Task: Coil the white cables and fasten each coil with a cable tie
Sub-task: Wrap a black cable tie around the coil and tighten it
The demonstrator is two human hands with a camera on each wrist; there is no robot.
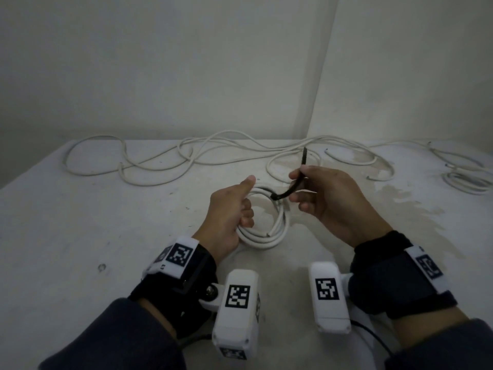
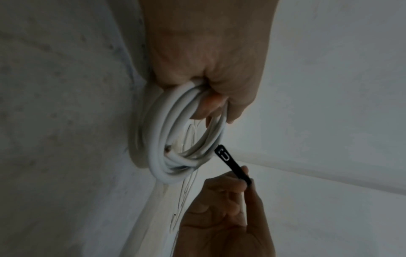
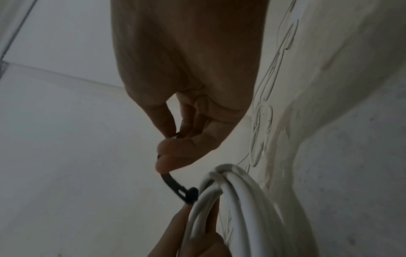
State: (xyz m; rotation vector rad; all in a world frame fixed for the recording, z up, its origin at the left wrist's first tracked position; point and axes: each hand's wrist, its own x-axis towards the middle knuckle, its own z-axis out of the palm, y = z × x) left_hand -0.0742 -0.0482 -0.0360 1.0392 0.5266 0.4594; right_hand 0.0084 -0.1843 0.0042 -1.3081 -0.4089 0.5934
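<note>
Your right hand pinches the black cable tie mid-strap between thumb and fingers — long axis runs from its tapered tail, pointing up and away toward the wall, down in a curve to its slotted head, which points left and sits right at the far rim of the white coil. Your left hand grips the coil's left side, fingers curled through the loops, thumb extended, holding it just above the table. The coil is several round white turns with one cut end showing inside; loose white cables sprawl uncoiled along the back edge.
</note>
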